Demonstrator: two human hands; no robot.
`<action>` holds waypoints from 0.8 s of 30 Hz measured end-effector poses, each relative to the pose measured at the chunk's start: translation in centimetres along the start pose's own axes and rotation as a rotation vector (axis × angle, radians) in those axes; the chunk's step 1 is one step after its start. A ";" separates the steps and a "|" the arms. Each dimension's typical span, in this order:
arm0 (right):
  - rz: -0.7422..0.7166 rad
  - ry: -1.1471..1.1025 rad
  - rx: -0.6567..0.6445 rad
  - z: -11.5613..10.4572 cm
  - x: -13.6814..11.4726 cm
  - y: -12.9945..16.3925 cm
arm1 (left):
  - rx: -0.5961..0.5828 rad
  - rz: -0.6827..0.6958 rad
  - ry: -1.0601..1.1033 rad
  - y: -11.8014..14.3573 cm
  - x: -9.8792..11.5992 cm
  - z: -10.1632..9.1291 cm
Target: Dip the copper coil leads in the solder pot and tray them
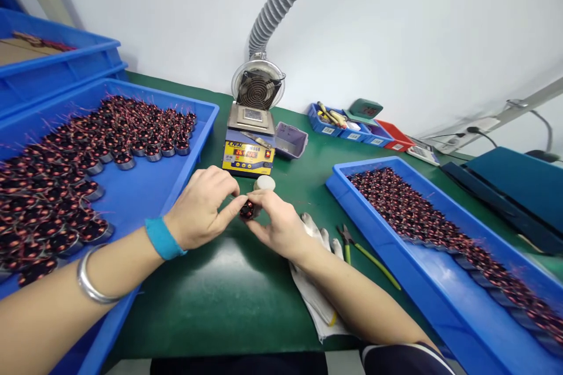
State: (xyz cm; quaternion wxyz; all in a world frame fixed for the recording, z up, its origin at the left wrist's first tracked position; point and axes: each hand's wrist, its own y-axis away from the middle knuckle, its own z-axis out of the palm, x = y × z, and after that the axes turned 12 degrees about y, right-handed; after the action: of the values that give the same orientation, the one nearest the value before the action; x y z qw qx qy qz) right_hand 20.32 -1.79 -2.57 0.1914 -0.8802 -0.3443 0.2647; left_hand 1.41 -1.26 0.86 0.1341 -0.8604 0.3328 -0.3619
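Note:
In the head view, my right hand (281, 225) pinches a small motor stator (247, 209) between thumb and fingers, just above the green table. Dark with copper-coloured windings, the stator shows only in part between my fingertips. My left hand (204, 208) meets it from the left, thumb and index finger closed together at its upper edge; whatever thin part they grip is hidden. Right behind my fingers stands a small round container with a pale top (265, 183). Beyond that is a yellow-fronted solder pot (248, 155) with a lit red display.
Many similar stators with thin red wires fill part of the left blue tray (145, 179) and right blue tray (433, 278). A white glove (312, 293) and green-handled cutters (373, 263) lie beside my right forearm. A fume hose (281, 3) hangs above the pot.

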 end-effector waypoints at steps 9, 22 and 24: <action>0.152 -0.141 0.014 0.0 -0.3 0.2 | -0.148 0.230 -0.181 0.0 -0.3 0.4; 0.281 -0.764 0.033 0.2 -0.6 0.8 | 0.069 -0.526 0.809 -0.8 -0.4 0.1; 0.327 -0.849 0.027 0.2 -0.5 0.7 | 0.255 -0.629 0.859 -1.0 -1.1 0.1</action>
State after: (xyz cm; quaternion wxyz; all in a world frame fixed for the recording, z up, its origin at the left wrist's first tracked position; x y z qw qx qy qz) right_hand 20.20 -2.62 -2.89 0.0004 -0.7339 -0.2452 0.6334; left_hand 1.38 0.24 0.63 -0.0253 -0.6702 0.0378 -0.7408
